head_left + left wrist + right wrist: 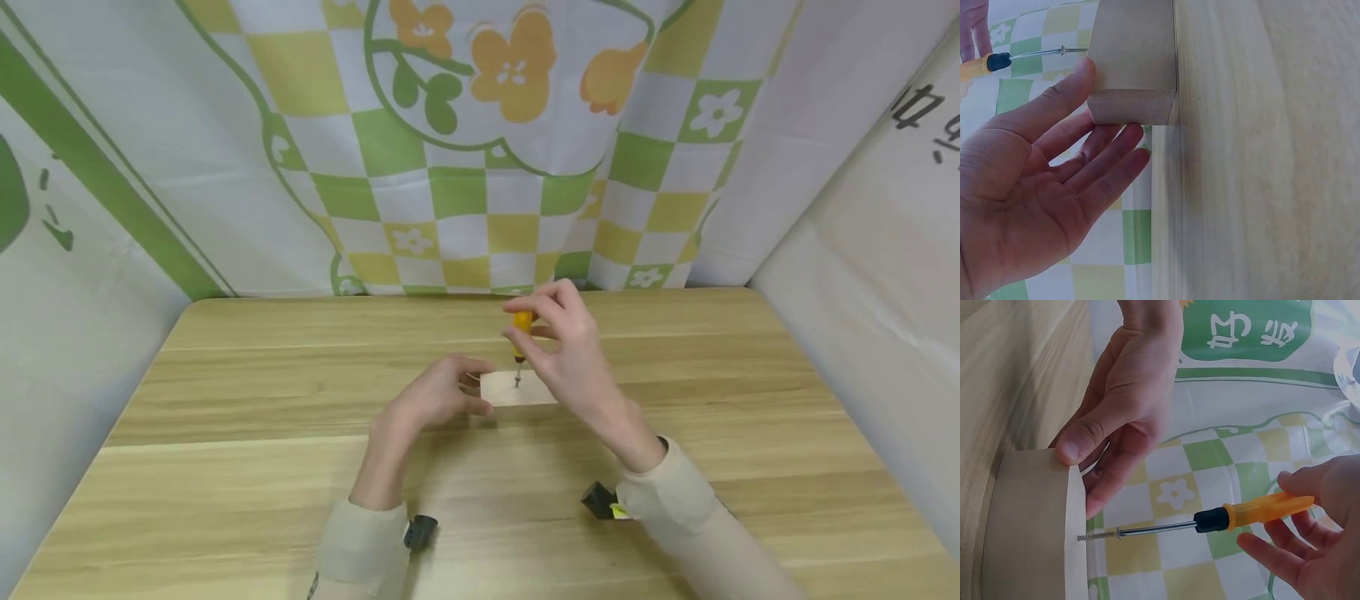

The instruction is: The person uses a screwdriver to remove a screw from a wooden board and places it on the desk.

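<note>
A pale wooden block [498, 390] rests on the table, its left end gripped by my left hand [438, 390]. The left wrist view has the thumb on the block's upper edge and the fingers around its end. A threaded screw [1099, 536] stands upright in the block's top face, much of its thread still exposed. Set on the screw's head is the tip of a screwdriver [1260, 510] with a yellow handle, black collar and thin metal shaft. My right hand [573, 346] holds that handle near its top, between thumb and fingertips.
Beneath everything lies a wood-grain table [247, 500]. A checked green, yellow and white cloth [457, 192] hangs along the far edge, and white sheets hang at both sides. Small black cameras [421, 532] are strapped at the wrists.
</note>
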{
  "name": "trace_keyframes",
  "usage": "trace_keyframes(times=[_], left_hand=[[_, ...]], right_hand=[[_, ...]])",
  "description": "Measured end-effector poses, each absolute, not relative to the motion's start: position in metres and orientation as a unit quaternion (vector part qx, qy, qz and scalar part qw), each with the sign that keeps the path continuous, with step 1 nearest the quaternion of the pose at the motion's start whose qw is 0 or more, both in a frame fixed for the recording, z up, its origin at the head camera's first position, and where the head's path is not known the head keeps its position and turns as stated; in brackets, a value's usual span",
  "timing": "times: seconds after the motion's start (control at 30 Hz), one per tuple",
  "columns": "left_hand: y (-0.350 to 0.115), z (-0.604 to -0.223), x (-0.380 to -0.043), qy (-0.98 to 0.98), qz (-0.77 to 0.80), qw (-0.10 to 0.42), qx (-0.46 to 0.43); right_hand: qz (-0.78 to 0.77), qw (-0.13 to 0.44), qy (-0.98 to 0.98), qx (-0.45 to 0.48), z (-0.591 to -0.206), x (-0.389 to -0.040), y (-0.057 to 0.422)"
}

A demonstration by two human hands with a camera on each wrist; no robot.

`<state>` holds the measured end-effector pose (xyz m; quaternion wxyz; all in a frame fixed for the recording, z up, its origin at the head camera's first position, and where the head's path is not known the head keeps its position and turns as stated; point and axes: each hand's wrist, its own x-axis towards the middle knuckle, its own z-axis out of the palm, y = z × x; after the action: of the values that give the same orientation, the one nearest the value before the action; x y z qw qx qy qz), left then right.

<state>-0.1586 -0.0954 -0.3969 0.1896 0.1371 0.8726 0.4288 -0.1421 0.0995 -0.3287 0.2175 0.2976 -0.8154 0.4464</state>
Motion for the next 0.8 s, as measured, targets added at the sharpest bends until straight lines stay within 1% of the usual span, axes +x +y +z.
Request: trace_keyframes(times=[0.1, 0.33, 0.8], left_hand=[[-0.0953, -0.3975, -0.1587, 0.872, 0.429, 0.190, 0.140], [-0.0955, -0.3989, -0.1593, 0.872, 0.431, 0.188, 0.140], [-0.0946, -0.3978, -0.1598, 0.871, 0.431, 0.188, 0.144]], right_hand=[[0.435, 0.234, -0.821, 0.288, -0.3293, -0.1427, 0.1002], [0.445, 0.233, -0.823, 0.266, -0.3304, -0.1434, 0.1020], [0.488, 0.202, -0.797, 0.292, -0.3295, -0.1429, 0.1043]])
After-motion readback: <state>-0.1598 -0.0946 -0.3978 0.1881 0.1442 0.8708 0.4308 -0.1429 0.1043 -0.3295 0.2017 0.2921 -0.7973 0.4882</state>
